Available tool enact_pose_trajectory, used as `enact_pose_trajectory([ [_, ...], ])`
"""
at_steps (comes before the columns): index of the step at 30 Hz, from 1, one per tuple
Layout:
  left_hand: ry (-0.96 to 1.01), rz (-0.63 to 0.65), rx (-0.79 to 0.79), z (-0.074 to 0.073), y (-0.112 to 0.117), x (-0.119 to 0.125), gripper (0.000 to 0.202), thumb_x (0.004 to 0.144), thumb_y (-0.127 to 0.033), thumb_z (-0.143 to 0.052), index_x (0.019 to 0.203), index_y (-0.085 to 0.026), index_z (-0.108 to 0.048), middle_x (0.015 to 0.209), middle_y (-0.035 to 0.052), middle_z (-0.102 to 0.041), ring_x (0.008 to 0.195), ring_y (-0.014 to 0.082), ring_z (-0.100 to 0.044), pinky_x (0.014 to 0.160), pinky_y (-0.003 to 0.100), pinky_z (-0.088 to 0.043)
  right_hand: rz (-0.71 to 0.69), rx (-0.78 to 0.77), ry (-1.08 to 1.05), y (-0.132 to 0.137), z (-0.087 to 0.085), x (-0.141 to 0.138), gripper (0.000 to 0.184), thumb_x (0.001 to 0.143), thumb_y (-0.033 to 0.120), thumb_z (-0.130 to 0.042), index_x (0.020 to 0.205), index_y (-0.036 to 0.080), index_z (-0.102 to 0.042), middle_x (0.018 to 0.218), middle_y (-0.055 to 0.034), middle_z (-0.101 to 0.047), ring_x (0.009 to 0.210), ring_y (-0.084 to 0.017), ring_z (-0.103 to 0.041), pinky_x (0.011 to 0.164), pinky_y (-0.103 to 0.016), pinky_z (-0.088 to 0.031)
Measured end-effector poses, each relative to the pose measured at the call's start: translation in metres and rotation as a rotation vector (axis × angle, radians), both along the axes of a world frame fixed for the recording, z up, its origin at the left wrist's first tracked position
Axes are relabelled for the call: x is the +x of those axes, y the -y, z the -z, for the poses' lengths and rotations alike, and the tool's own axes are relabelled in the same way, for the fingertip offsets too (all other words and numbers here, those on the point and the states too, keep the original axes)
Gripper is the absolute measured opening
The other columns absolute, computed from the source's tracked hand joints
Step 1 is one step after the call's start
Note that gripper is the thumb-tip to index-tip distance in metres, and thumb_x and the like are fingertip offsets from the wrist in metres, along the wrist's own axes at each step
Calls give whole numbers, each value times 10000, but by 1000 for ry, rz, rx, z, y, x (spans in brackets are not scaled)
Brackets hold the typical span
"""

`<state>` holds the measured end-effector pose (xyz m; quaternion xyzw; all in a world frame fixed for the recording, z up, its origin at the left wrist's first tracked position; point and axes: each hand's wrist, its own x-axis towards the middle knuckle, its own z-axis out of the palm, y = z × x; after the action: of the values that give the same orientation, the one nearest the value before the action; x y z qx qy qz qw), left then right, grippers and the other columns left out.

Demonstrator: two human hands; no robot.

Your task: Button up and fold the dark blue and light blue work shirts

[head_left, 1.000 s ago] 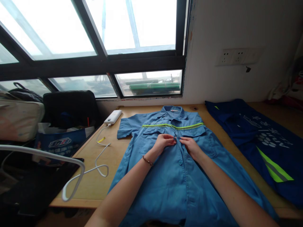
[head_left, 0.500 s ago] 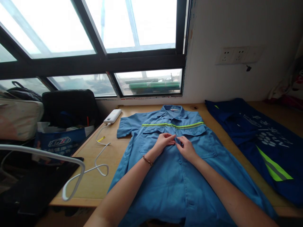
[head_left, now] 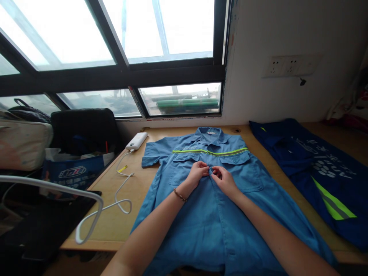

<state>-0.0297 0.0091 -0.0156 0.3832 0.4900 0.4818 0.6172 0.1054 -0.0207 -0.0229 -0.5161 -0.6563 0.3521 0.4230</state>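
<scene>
A blue work shirt (head_left: 195,222) with a yellow-green and grey reflective stripe lies face up, its collar toward the window. At the front placket, just below the stripe, my left hand (head_left: 197,173) has its fingers closed on the cloth edge. Close beside it, my right hand (head_left: 223,178) pinches the other side of the placket, lifting a small fold between the two hands. Any button under the fingertips is hidden. A beaded bracelet (head_left: 179,195) circles my left wrist. Lower down, the placket runs toward me with a buttonhole showing.
A dark blue garment (head_left: 290,153) with white print lies on the right of the wooden table (head_left: 115,230). On the left sits a white power bank (head_left: 137,141) with a white cable (head_left: 116,191). Bags and a black chair (head_left: 86,126) stand beyond the left edge.
Both hands have shifted slightly on the placket. The right fingers now lift a fold of the cloth edge, and the fingertips have moved a little apart.
</scene>
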Motion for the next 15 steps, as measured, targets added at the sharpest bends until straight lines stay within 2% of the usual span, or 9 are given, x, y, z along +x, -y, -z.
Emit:
enact_pose_trajectory([
  [3, 22, -13, -2, 0, 1, 1, 236, 567, -90, -691, 693, -127, -495, 516, -53, -489, 454, 51, -498, 498, 179, -433, -4, -57, -136, -2, -1, 1, 268, 729, 272, -508, 948, 151, -605, 806, -48, -608, 698, -154, -557, 681, -276, -450],
  [9, 101, -47, -19, 1, 3, 4, 289, 597, -46, -643, 776, -157, -445, 570, -57, -494, 498, 66, -536, 543, 200, -452, -7, -19, -230, -1, -5, 2, 256, 716, 246, -503, 918, 178, -645, 880, -47, -617, 783, -162, -559, 727, -273, -443],
  [15, 121, -47, 3, 0, 4, 7, 282, 615, -16, -581, 796, -165, -424, 553, -80, -452, 456, 35, -484, 501, 161, -411, -14, -204, -398, -5, -2, 3, 314, 669, 235, -506, 942, 161, -642, 817, -36, -617, 653, -128, -533, 567, -231, -427],
])
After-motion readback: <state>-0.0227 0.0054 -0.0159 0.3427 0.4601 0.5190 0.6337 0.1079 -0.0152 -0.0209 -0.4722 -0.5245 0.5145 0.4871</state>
